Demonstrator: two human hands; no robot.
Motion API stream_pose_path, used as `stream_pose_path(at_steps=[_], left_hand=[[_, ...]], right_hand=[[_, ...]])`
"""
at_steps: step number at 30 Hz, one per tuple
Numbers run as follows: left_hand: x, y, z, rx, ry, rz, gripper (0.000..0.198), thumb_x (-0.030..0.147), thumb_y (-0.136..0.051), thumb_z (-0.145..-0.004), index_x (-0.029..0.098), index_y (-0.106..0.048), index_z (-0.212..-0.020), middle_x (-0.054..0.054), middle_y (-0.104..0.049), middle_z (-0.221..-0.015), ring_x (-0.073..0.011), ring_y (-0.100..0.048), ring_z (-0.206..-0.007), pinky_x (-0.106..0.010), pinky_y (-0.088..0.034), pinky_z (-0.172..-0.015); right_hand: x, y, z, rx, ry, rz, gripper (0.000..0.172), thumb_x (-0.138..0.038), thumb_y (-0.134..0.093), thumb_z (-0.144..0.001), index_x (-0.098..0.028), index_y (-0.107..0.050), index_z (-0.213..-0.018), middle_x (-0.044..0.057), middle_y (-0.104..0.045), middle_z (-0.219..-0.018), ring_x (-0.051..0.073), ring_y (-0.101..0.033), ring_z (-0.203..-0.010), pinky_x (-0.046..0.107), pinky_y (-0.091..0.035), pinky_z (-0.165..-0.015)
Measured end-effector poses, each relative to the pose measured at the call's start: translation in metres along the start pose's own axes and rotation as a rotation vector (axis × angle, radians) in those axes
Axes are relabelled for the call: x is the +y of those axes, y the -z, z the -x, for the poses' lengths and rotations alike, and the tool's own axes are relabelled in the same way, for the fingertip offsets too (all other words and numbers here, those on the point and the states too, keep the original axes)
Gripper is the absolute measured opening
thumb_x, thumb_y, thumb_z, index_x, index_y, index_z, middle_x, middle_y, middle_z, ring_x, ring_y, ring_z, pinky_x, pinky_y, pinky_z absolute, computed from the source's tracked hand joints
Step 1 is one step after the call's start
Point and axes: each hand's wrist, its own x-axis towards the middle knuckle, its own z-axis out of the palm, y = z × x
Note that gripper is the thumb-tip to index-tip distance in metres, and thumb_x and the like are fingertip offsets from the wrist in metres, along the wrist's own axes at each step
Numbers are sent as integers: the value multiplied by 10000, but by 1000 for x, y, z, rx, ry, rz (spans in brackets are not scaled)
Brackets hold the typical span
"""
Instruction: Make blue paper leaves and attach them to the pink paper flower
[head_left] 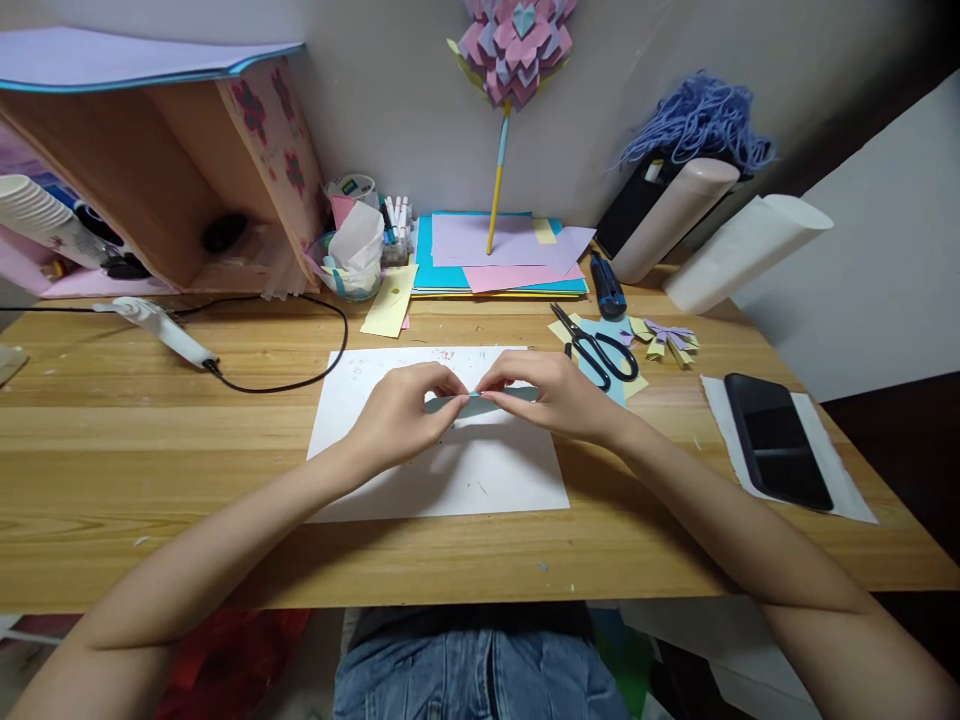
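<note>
1. Blue paper piece: held just above the white sheet, midway along the tabletop and well inside its front edge.
2. Grip: the left hand and right hand each pinch it, thumb and forefinger closed on the paper, fingertips near one another. The fingers hide most of it, so I cannot tell its full shape.
3. Likeliest trouble: a crease could run crooked, since so little paper shows between the fingertips. Pulling the hands apart could tear it; a loose pinch could let it slip.
4. A rightward sweep of the right forearm might nudge the phone, which lies close to the tabletop's right edge. The scissors, towards the back right corner, could be knocked by the right hand.
5. Writing: the tape roll by the back edge bears a green label, too small to read. The reddish marks along the sheet's far edge form no legible words.
</note>
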Motion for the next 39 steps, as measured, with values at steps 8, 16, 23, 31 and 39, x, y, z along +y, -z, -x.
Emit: stream_pose_path(at_steps=[8,16,23,31,39], left_hand=[[-15,-5,-3,-108,133,207,199,286,-590,-745,190,-646,-910,-30,-674,-733,-139,-611,-656,-263,-480,-596],[-4,-5,0,25,-67,-81,113,215,-564,-786,189,-664,-831,-29,-666,-761,-128,-584,-672,-251,-427,-613],[-2,-5,3,25,-61,-159,100,228,-546,-801,176,-632,-795,-17,-638,-755,-128,-555,-678,-240,-396,-596],[1,-5,5,56,-90,-191,224,326,-490,-839,189,-667,-850,-36,-608,-742,-123,-539,-647,-239,-385,-581],[5,-7,8,219,-266,-447,197,284,-461,-858,180,-628,-838,-29,-584,-725,-129,-490,-645,-270,-364,-620]], right_hand=[[7,-5,-1,-81,-106,-84,137,-210,-518,-829,-190,-621,-917,20,-626,-792,119,-551,-698,253,-440,-645],[7,-9,-1,-27,-34,38,109,-215,-529,-824,-177,-618,-872,39,-610,-780,135,-536,-710,273,-427,-654],[1,-7,1,-47,-96,85,107,-210,-517,-824,-179,-607,-876,39,-609,-803,144,-538,-753,279,-418,-685],[-3,-5,2,68,-37,100,106,-224,-522,-828,-187,-613,-869,47,-613,-807,160,-542,-765,293,-424,-682],[-12,-3,3,152,28,214,124,-257,-501,-846,-199,-604,-884,47,-603,-804,174,-521,-771,307,-424,-679]])
